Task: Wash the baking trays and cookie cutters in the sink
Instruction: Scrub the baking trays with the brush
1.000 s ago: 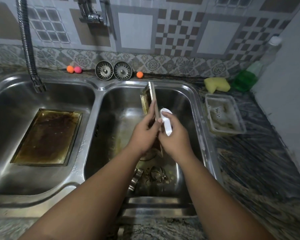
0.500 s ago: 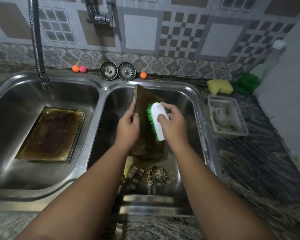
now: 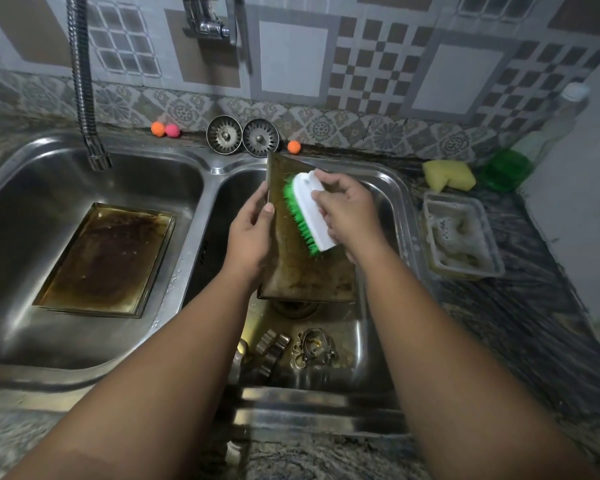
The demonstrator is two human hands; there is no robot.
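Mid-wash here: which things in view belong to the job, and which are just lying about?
Job: baking tray gripped by left hand; scrub brush in right hand; second tray in left basin; cookie cutters in right basin.
Lying about: yellow sponge; bottle of green liquid; sudsy plastic tub; two sink strainers; small balls.

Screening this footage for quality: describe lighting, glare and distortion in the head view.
Head view: dim, bluish light; wide-angle lens bows the sink rim; soft glare on its steel divider; scrub brush and held tray are sharp; corners soften.

Home kitchen: steel double sink point(image 3: 201, 188), patterned wall tiles point(image 3: 378, 74), sponge point(image 3: 449, 174).
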